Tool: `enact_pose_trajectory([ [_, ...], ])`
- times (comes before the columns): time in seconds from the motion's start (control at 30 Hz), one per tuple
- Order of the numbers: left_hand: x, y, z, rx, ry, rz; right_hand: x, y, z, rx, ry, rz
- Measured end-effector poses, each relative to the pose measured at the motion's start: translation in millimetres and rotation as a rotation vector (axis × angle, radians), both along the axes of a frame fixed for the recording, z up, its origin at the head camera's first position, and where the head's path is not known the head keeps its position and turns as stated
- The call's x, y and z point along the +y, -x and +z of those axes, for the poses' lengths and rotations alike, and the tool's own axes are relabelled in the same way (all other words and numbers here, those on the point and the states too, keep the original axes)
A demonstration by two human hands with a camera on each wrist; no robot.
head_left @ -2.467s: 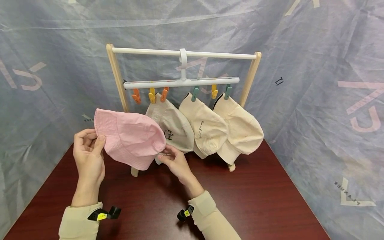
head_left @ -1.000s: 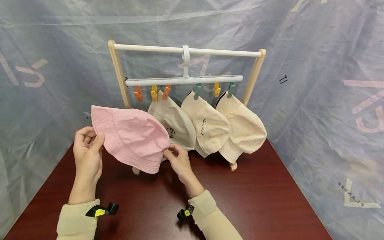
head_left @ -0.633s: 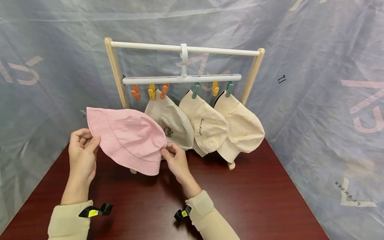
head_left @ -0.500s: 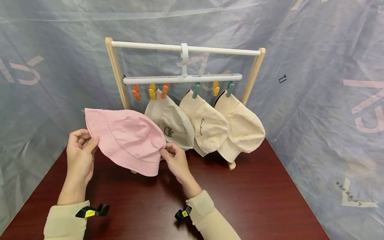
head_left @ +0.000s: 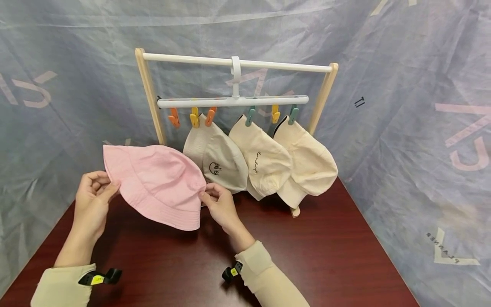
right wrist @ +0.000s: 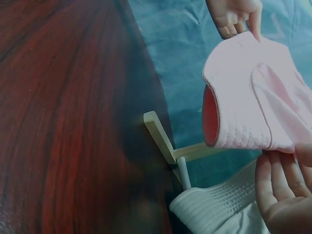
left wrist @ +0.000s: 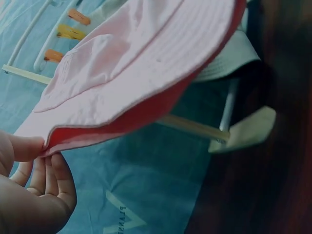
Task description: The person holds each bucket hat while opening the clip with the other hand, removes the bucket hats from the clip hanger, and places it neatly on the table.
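A pink bucket hat (head_left: 157,179) is held up between both hands, above the table and in front of the rack's left side. My left hand (head_left: 92,198) pinches its brim at the left, thumb over the edge, as the left wrist view shows too. On the other side my right hand (head_left: 222,207) pinches the hat near the crown. Right behind it hangs a grey bucket hat (head_left: 220,160) with a smiley print, partly covered by the pink one. A cream cap with black script (head_left: 264,164) and a plain cream cap (head_left: 310,164) hang farther right.
A wooden rack (head_left: 324,98) with a white top bar carries a white hanger (head_left: 268,101). Orange, yellow and green clips line the hanger; the leftmost orange clip (head_left: 174,117) holds nothing. Grey cloth (head_left: 402,128) surrounds the dark red table (head_left: 326,256).
The right hand has gone from touching the hat's crown to pinching it. Lately both hands have drawn the pink hat left and slightly down, away from the grey hat.
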State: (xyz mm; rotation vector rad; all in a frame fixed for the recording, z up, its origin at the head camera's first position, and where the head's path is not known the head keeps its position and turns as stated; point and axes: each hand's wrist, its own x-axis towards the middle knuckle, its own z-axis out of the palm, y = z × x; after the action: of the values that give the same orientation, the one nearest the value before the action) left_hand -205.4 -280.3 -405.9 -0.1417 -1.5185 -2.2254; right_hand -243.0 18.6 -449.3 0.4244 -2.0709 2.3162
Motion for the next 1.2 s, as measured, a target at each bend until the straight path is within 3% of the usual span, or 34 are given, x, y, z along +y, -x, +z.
enact_pose_trajectory([
  [0.47, -31.7, -10.5, -19.2, -0.059, 0.073, -0.063, -14.6, -0.3, -4.4, 0.002, -0.065, 0.025],
  [0.77, -51.2, -18.6, -29.2, -0.063, 0.037, -0.114, -29.3, -3.8, -0.3, -0.024, -0.110, 0.050],
  [1.2, -90.1, -27.9, -46.7, -0.147, 0.019, -0.184, -56.6, -3.5, -7.9, -0.083, -0.133, 0.120],
])
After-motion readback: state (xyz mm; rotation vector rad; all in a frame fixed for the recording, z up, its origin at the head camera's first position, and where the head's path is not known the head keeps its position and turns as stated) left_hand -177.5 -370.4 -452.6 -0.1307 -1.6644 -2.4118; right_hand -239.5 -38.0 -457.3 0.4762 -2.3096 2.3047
